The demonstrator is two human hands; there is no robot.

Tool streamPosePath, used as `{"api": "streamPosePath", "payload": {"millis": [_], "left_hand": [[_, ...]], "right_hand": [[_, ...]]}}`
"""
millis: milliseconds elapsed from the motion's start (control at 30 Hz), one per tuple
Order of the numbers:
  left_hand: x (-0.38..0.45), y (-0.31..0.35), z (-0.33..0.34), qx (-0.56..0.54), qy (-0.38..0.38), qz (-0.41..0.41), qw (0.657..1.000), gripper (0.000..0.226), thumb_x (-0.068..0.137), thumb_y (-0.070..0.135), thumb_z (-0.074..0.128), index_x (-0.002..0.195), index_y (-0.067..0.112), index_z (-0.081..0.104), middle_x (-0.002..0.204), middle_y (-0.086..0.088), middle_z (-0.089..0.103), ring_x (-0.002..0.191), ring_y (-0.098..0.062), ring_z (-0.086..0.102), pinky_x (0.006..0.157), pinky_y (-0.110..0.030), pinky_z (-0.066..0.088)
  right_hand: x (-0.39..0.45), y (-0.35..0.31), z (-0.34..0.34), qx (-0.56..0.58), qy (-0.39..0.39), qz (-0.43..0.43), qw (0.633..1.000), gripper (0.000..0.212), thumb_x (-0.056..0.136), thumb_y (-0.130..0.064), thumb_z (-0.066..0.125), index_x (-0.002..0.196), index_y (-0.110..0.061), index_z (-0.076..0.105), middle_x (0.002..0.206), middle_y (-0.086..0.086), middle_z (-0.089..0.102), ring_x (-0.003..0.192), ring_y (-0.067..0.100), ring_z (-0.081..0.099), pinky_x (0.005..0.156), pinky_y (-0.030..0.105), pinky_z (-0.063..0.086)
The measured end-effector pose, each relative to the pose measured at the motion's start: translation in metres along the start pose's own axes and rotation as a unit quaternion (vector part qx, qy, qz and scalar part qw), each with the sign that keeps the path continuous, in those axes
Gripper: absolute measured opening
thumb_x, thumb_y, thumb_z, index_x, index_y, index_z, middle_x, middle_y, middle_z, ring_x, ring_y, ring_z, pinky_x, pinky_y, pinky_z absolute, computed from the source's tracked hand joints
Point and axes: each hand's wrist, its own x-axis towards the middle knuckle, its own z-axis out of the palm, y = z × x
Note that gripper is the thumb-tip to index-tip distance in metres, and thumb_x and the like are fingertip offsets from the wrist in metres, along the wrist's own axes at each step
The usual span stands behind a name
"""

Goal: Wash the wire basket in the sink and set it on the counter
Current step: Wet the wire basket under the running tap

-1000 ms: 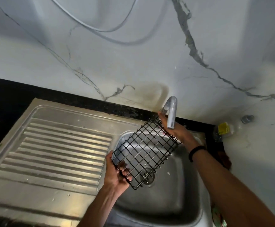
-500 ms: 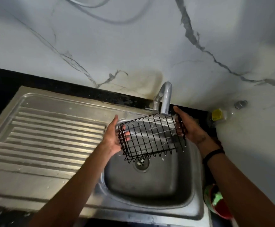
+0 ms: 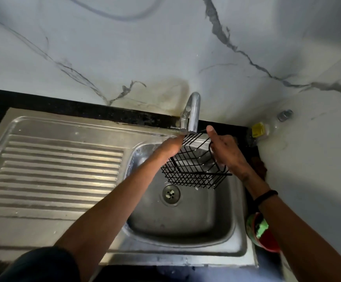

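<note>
The basket (image 3: 194,167) hung over the sink (image 3: 186,220) under the tap (image 3: 193,112), its long axis running left-right, opening tilted up. The right hand (image 3: 226,151) gripped its right end; the left hand (image 3: 169,148) held its left rim.

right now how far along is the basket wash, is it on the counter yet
Not yet. Done: the wire basket is over the sink, under the tap. In hand: the right hand grips its right end while the left hand reaches toward the tap's base; I can't see water running. Left: the rinse, then setting it on the counter, perhaps the ribbed drainboard.
</note>
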Motion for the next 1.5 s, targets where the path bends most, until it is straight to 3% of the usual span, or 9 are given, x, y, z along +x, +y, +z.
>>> {"api": "streamPosePath", "payload": {"millis": [133,267,467,767,933,1100,1267,1400,1500], "left_hand": [[-0.01,0.01,0.015,0.123,-0.006,0.012,0.992,0.088,0.097,0.079,0.015,0.163,0.022,0.028,0.17,-0.013,0.022,0.156,-0.033,0.024,0.126,-0.053,0.01],[-0.01,0.008,0.021,0.127,-0.038,0.019,0.991,0.099,0.083,0.094,0.015,0.163,0.035,0.022,0.173,-0.01,0.009,0.158,-0.034,0.014,0.125,-0.057,0.009],[0.011,-0.007,0.032,0.077,0.042,-0.041,0.995,0.097,0.097,0.079,0.014,0.165,0.011,-0.002,0.173,-0.014,-0.007,0.159,-0.034,-0.004,0.127,-0.058,0.002],[0.031,-0.043,0.017,-0.113,0.052,-0.077,0.989,0.084,0.103,0.067,0.028,0.162,0.008,0.023,0.167,-0.02,0.024,0.152,-0.038,0.03,0.125,-0.05,0.024],[0.008,-0.045,-0.016,-0.245,-0.06,-0.143,0.957,0.068,0.093,0.064,0.048,0.123,0.008,0.072,0.116,-0.016,0.076,0.107,-0.035,0.069,0.099,-0.045,0.053],[-0.009,-0.048,-0.031,-0.29,-0.033,-0.139,0.946,0.052,0.097,0.053,0.049,0.11,0.008,0.073,0.117,-0.016,0.075,0.117,-0.035,0.067,0.109,-0.049,0.049],[-0.015,-0.069,-0.036,-0.327,0.045,-0.131,0.935,0.044,0.095,0.055,0.054,0.12,0.02,0.066,0.11,-0.013,0.077,0.105,-0.038,0.071,0.101,-0.058,0.051],[-0.003,-0.102,-0.041,-0.355,0.066,-0.144,0.921,0.075,0.075,0.071,0.072,0.133,0.026,0.059,0.12,-0.013,0.071,0.104,-0.032,0.071,0.1,-0.057,0.051],[-0.017,-0.112,-0.047,-0.389,0.06,-0.129,0.91,0.061,0.085,0.062,0.072,0.128,0.019,0.063,0.118,-0.015,0.073,0.106,-0.034,0.072,0.098,-0.053,0.053]], "right_hand": [[-0.005,0.01,-0.001,0.024,-0.003,-0.021,0.999,0.074,0.089,-0.086,0.033,0.055,-0.019,0.032,0.048,-0.005,0.035,0.046,0.016,0.034,0.059,0.033,0.033],[-0.011,0.017,-0.003,-0.024,-0.003,-0.06,0.998,0.082,0.093,-0.082,0.031,0.056,-0.009,0.034,0.046,0.011,0.042,0.043,0.022,0.042,0.052,0.042,0.041],[-0.05,0.008,-0.011,-0.01,-0.048,-0.148,0.988,0.07,0.104,-0.058,0.042,0.052,-0.012,0.031,0.046,0.0,0.032,0.041,0.015,0.033,0.047,0.026,0.032],[-0.089,0.019,-0.028,0.113,0.084,-0.151,0.978,0.06,0.101,-0.043,0.057,0.052,-0.023,0.027,0.048,-0.01,0.024,0.045,0.008,0.022,0.046,0.025,0.023],[-0.077,0.03,-0.033,0.166,0.109,-0.098,0.975,0.081,0.093,-0.062,0.061,0.059,0.003,0.026,0.057,0.007,0.026,0.055,0.021,0.023,0.049,0.046,0.024],[-0.068,0.017,-0.024,0.194,0.097,-0.106,0.971,0.074,0.095,-0.051,0.064,0.062,0.005,0.029,0.06,0.009,0.028,0.057,0.021,0.025,0.054,0.031,0.026],[-0.031,0.02,-0.007,0.204,0.057,-0.003,0.977,0.068,0.085,-0.07,0.064,0.072,-0.004,0.059,0.07,0.023,0.059,0.066,0.02,0.052,0.065,0.049,0.049],[-0.008,0.006,0.009,0.147,0.045,0.048,0.987,0.066,0.079,-0.083,0.058,0.056,-0.021,0.049,0.057,-0.002,0.05,0.057,0.016,0.045,0.063,0.034,0.037],[0.011,-0.012,0.018,0.167,0.007,0.061,0.984,0.055,0.088,-0.065,0.063,0.058,-0.021,0.051,0.06,0.001,0.049,0.05,0.011,0.039,0.054,0.027,0.031]]}}
